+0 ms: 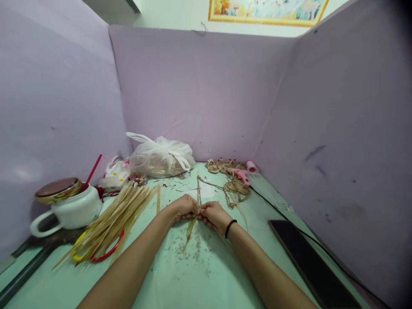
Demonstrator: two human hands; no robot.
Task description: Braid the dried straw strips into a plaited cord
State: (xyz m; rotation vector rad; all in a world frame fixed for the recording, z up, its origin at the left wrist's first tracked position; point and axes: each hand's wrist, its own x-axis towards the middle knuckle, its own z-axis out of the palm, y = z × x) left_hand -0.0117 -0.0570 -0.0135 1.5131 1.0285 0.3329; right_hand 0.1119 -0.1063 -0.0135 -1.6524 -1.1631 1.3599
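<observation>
In the head view my left hand (pixel 186 207) and my right hand (pixel 216 214) meet over the middle of the table, both closed with fingertips pinched together. Between them they grip the end of a thin straw braid (pixel 199 191). From there the braid runs away from me, bends sharply and trails right into a loose coil (pixel 237 187). Below the fingers hang loose straw ends (pixel 191 228). A black band circles my right wrist. Left of my arm lies a large bundle of flat straw strips (pixel 120 214); red and yellow scissor-like handles (pixel 109 254) show beneath it.
A white enamel mug (pixel 77 210) with a round lidded item on top stands at left. Behind are a tied plastic bag (pixel 161 156) and a pink glue gun (pixel 240 175), whose black cord runs along the right side. A dark flat slab (pixel 309 262) lies at right. Lilac partitions enclose the table.
</observation>
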